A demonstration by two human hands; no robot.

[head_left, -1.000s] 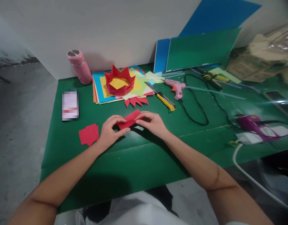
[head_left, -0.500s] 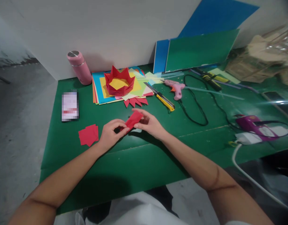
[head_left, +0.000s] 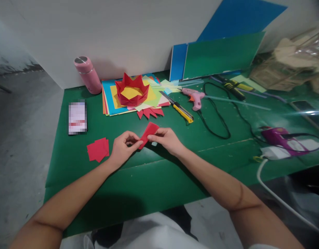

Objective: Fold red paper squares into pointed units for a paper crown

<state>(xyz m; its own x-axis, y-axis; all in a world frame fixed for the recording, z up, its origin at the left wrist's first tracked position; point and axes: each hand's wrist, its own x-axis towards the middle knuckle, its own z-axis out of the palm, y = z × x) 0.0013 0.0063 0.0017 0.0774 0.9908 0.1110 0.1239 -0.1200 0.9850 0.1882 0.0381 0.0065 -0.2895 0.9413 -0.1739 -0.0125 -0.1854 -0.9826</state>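
Both hands pinch a small folded red paper piece (head_left: 149, 132) just above the green table (head_left: 149, 180). My left hand (head_left: 124, 146) grips its lower left end with thumb and fingers closed. Fingers of my right hand (head_left: 166, 139) are closed on its right edge. The piece stands tilted, its upper end pointing away from me. A small pile of red paper squares (head_left: 98, 149) lies to the left of my left hand.
Behind the hands are red paper triangles (head_left: 150, 112), a red paper crown (head_left: 132, 90) on a stack of coloured sheets (head_left: 112, 97), a pink bottle (head_left: 88, 74), a phone (head_left: 77, 116), a yellow utility knife (head_left: 180, 108), a pink glue gun (head_left: 195, 96) and a purple device (head_left: 280, 136).
The red paper piece has gone from lying long and low between the hands to a shorter, more upright shape. My right hand slid in along it towards the left hand.
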